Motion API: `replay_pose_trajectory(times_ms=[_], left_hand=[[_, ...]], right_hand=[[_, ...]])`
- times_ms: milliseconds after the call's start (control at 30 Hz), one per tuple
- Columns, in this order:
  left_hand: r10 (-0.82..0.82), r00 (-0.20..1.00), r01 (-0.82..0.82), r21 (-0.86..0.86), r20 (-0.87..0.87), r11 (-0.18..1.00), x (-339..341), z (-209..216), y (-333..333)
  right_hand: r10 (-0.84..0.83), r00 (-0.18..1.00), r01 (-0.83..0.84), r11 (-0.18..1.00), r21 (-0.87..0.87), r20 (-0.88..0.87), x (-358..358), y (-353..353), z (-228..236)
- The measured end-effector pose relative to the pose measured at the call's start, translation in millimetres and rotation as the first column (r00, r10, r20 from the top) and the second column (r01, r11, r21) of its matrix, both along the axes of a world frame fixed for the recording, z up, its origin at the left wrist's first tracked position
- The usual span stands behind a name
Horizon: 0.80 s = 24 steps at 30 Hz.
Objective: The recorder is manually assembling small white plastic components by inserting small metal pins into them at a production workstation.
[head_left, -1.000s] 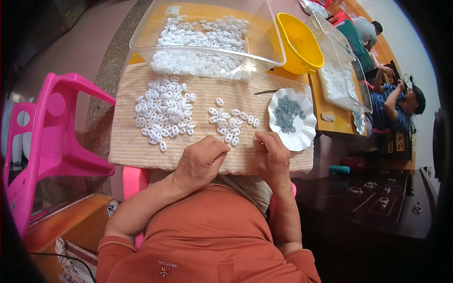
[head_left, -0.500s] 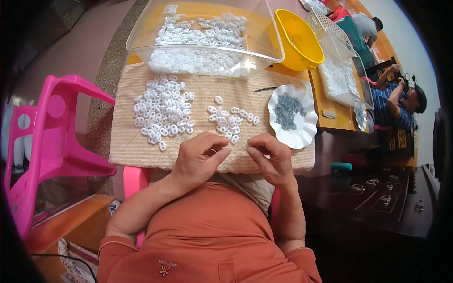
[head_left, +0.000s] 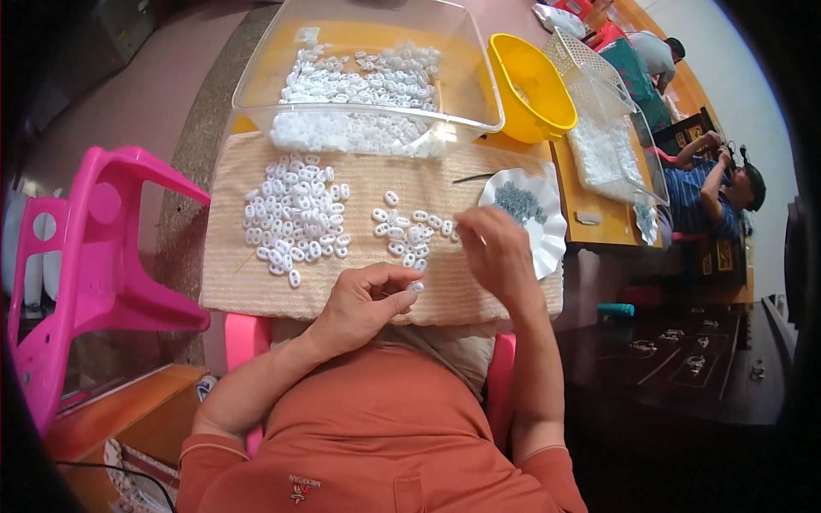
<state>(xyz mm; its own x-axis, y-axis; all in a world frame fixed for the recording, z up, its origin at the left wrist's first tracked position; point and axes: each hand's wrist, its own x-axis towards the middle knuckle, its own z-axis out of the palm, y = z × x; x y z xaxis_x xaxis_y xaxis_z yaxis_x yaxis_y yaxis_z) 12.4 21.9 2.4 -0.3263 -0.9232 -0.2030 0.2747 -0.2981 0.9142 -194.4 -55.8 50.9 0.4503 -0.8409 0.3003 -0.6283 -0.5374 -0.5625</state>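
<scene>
Two hands work over our beige mat (head_left: 376,282): the left hand (head_left: 363,303) pinches a small white ring (head_left: 416,288) in its fingers at the near edge. Our right hand (head_left: 496,252) hovers loosely curled beside the small pile of white rings (head_left: 409,231); whether it grips anything, we cannot tell.

Small assembly workshop: clear bin (head_left: 368,85) of white plastic parts, co-worker (head_left: 714,184) at bench.

Pink plastic stool (head_left: 103,256), yellow bowl (head_left: 526,90), perhaps a white mesh basket (head_left: 599,81).

Single head view, fisheye, looking steeply down over own chest at table (head_left: 590,214) close below; forearms enter from lower edge; edges bend toward rim.
</scene>
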Motion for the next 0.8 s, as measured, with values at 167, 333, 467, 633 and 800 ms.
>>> replay_pose_trajectory(times_ms=[167,333,467,633,800], left_hand=[[-0.037,0.999,0.036,0.054,0.010,0.998,-3,-5,0],[-0.034,0.996,0.041,0.083,-0.087,0.996,-3,-7,-1],[0.015,0.989,0.018,0.219,-0.149,0.975,3,6,-6],[0.051,0.980,-0.020,0.164,-0.192,0.986,3,-2,-9],[0.078,0.974,-0.033,0.208,-0.212,0.978,3,-3,-7]], right_hand=[[-0.194,0.801,0.037,0.960,-0.277,-0.566,1,-50,-6],[-0.154,0.658,-0.048,0.968,-0.246,-0.737,9,-75,-15],[-0.058,0.644,-0.125,0.976,-0.180,-0.762,5,-85,-15],[-0.067,0.748,-0.221,0.913,-0.344,-0.660,-4,-83,-15],[-0.002,0.927,-0.193,0.855,-0.482,-0.374,8,-55,4]])
